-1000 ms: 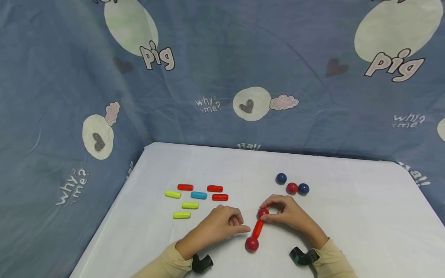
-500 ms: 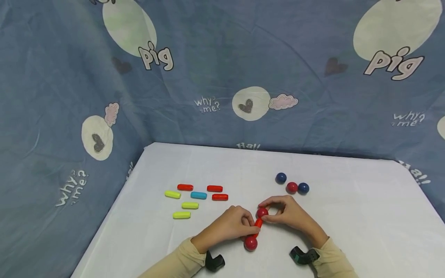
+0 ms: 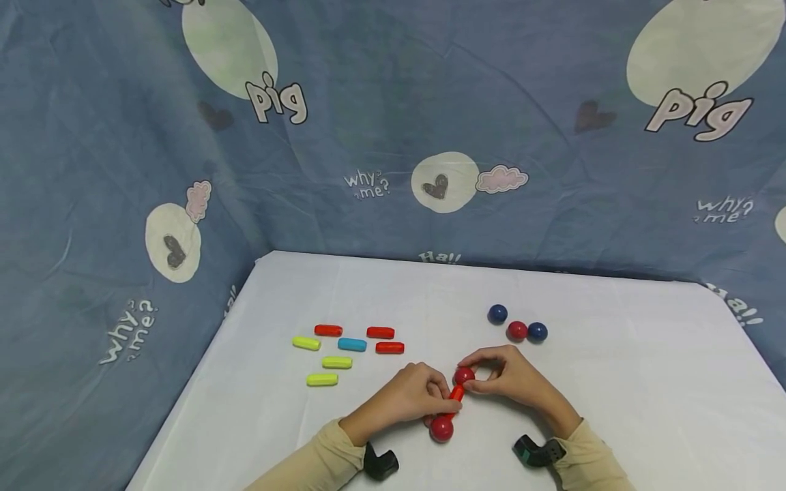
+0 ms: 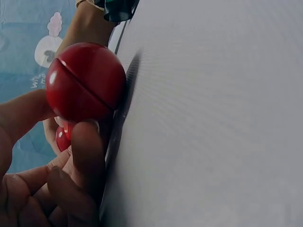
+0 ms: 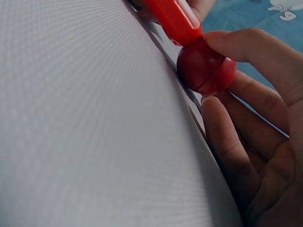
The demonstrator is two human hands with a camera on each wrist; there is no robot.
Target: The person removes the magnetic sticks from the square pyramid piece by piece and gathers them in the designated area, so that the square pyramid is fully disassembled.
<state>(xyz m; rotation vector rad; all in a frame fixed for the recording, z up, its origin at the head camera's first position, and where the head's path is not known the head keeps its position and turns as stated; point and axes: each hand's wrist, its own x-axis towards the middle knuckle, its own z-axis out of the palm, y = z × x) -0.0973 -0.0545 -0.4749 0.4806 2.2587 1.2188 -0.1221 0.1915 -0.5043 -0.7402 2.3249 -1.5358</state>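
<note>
A red rod (image 3: 456,393) joins two red balls in a slanting line on the white table. My right hand (image 3: 512,375) pinches the far ball (image 3: 464,376) between thumb and fingers; the right wrist view shows this ball (image 5: 206,67) touching the rod's end. With thumb and fingers, my left hand (image 3: 408,395) grips the rod near its lower end, beside the near ball (image 3: 441,429). In the left wrist view that ball (image 4: 86,82) stands large in front of the fingers and hides most of the rod. A seam runs round each ball.
To the left lie several loose rods: red (image 3: 389,348), yellow-green (image 3: 322,379) and one blue (image 3: 352,344). Beyond my right hand sit two blue balls (image 3: 498,314) and a red ball (image 3: 517,331). A printed blue cloth (image 3: 368,136) hangs behind the table.
My left hand has moved right from beside the rod and now grips it. The near ball has shifted slightly left. My right hand keeps its hold on the far ball.
</note>
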